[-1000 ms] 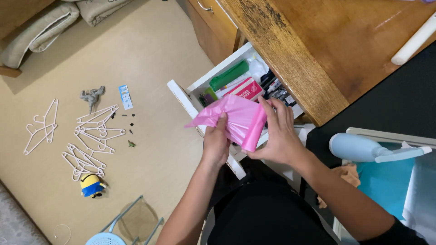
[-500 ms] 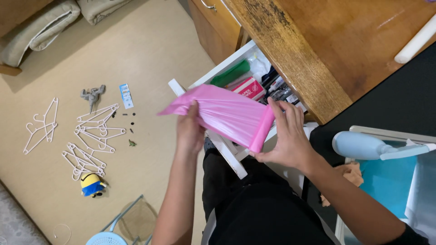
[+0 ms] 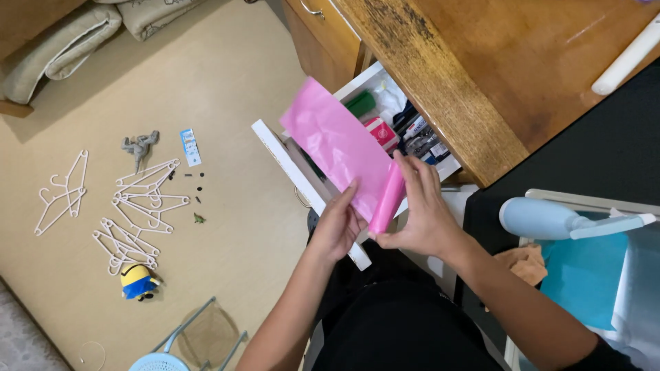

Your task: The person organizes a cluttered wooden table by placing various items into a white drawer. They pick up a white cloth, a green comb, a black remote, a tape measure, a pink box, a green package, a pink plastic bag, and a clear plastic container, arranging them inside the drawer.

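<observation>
White plastic hangers [image 3: 130, 206] and a small yellow-and-blue toy [image 3: 139, 281] lie scattered on the tan floor at left. At centre, a person's left hand [image 3: 338, 225] pinches the near edge of a pink plastic sheet [image 3: 340, 145] unrolled above an open white drawer [image 3: 302, 180], while the right hand [image 3: 419, 216] closes its fingers around the pink roll [image 3: 387, 199] the sheet comes from. The drawer's contents, apparently small packets and tools, sit under the wooden desk [image 3: 495, 75].
</observation>
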